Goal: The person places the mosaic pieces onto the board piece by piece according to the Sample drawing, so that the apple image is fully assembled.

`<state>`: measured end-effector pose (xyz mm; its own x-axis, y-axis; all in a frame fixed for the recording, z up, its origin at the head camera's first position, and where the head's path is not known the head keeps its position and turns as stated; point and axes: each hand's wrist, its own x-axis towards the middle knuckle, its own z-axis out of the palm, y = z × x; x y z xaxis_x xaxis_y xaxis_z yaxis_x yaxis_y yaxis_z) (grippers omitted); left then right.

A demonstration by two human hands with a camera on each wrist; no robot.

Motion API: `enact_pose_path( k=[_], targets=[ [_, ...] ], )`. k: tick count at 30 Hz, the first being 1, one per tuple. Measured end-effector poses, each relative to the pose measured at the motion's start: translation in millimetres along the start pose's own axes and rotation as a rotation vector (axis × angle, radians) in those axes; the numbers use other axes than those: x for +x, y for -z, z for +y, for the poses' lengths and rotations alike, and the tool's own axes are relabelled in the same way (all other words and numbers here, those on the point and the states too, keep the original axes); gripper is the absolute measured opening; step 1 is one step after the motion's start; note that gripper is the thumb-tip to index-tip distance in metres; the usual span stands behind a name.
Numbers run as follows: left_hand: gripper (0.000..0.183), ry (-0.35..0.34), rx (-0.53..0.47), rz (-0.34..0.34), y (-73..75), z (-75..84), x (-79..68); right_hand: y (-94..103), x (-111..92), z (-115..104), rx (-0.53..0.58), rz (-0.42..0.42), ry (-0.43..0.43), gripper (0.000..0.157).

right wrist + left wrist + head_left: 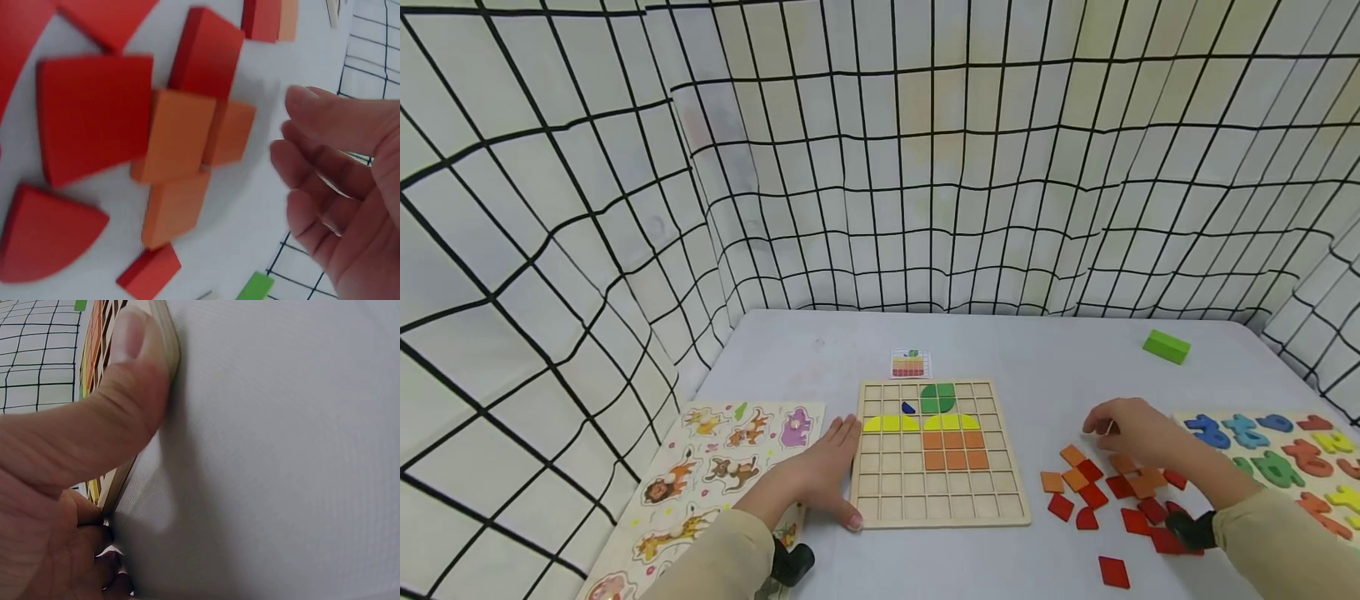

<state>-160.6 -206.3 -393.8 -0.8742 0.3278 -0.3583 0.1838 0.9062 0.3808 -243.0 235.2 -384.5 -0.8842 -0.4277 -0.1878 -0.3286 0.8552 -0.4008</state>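
My left hand (823,467) rests on the left edge of a wooden grid board (887,483), fingers extended along it. In the left wrist view the thumb (128,381) lies against the board's edge. The board holds green leaf pieces (937,398), a small blue piece (908,407), yellow pieces (891,423) and two rows of orange squares (955,450). Over a loose pile of orange squares (1052,482) and red pieces (1113,572) hovers my right hand (1131,429). In the right wrist view its fingers are loosely bent, with nothing between them, apart from the orange squares (178,134).
A small pattern card (911,364) lies behind the board. At the left is an animal puzzle (775,477), partly under my left arm; a letter-and-number puzzle (1296,493) lies at the right. A green block (1167,347) sits at the back right. Black netting surrounds the table.
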Motion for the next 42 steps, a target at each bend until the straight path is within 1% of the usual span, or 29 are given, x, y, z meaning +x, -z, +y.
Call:
enact_pose_path(
  k=[4,9,12,16,19,21,24,26,28,30,32,34,37,42],
  targets=[
    [0.129,0.000,0.000,0.002,0.2,-0.5,-0.4,6.2,-5,12,-0.008,-0.054,-0.040,0.018],
    [0.129,0.004,-0.001,0.003,0.1,-1.2,-0.6,6.3,-7,15,-0.037,-0.089,-0.095,0.026],
    [0.129,0.003,0.000,0.004,1.1,-1.2,-1.1,3.9,-6,15,-0.027,-0.087,-0.091,0.025],
    [0.129,0.007,0.000,0.005,1.5,-1.6,-1.6,-1.8,-4,11,0.003,-0.078,-0.060,0.022],
    [0.129,0.008,0.000,0.004,0.7,-1.8,-1.5,-7.0,-2,7,0.010,-0.053,-0.049,0.024],
    [0.129,0.006,0.003,0.002,0.5,-1.4,-1.4,-9.2,-1,5,0.012,-0.026,-0.057,0.025],
    [0.129,0.004,0.006,-0.002,0.4,-0.8,-1.0,-10.6,0,1,0.002,0.061,-0.082,0.027],
    [0.129,0.004,0.007,-0.003,0.7,-0.2,-0.9,-9.8,3,-7,0.003,0.120,-0.099,0.025],
    [0.128,0.005,0.005,-0.003,0.9,0.2,-0.7,-10.9,8,-19,0.001,0.188,-0.089,0.021],
    [0.129,0.007,0.007,-0.004,1.0,0.2,-0.3,-13.9,15,-34,0.012,0.226,-0.050,0.015],
    [0.129,0.008,0.007,-0.006,0.7,-0.2,0.6,-19.9,23,-51,0.027,0.253,0.007,0.010],
    [0.129,0.006,0.010,-0.007,0.1,-0.8,1.6,-26.1,32,-69,0.049,0.254,0.056,0.010],
    [0.130,0.000,0.006,-0.005,-1.0,-1.7,2.7,-37.0,48,-95,0.074,0.236,0.109,0.011],
    [0.130,0.000,0.002,0.000,-2.5,-2.9,2.6,-58.2,71,-135,0.049,0.223,0.195,0.011]
  ],
)
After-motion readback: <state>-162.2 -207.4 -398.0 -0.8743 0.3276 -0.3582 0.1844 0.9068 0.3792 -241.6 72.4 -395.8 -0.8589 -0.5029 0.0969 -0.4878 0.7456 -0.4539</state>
